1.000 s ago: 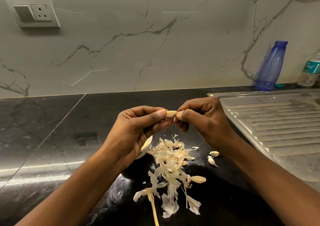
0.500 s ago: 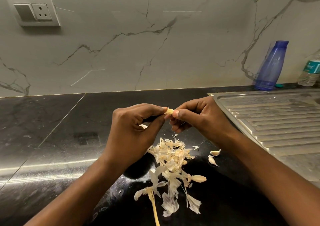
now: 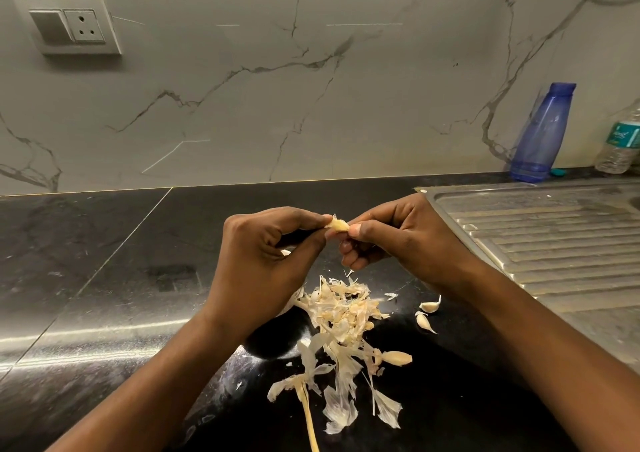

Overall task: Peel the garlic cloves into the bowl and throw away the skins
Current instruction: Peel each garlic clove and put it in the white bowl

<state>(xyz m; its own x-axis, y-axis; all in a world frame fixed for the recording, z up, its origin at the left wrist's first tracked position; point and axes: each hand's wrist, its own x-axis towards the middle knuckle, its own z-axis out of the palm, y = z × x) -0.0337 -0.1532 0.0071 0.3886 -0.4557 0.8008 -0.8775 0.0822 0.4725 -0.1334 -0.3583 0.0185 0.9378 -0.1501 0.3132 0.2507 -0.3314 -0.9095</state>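
Note:
A pale garlic clove (image 3: 337,225) with loose skin is pinched between both hands above the black counter. My left hand (image 3: 266,264) grips its left end with thumb and forefinger. My right hand (image 3: 398,240) grips its right end the same way. Below them lies a pile of papery garlic skins (image 3: 341,316) with a dry stem (image 3: 309,417). Two unpeeled cloves (image 3: 427,315) lie right of the pile, and another clove (image 3: 396,358) rests at its lower right. The white bowl (image 3: 291,304) is almost wholly hidden under my left hand.
A steel sink drainboard (image 3: 540,244) fills the right side. A blue bottle (image 3: 540,133) and a clear water bottle (image 3: 621,140) stand at the back right by the marble wall. A switch and socket plate (image 3: 69,26) is on the wall at upper left.
My left hand has rolled over and now covers the bowl, whose rim showed one second ago. The clove between the fingertips has turned and a flap of skin sticks up.

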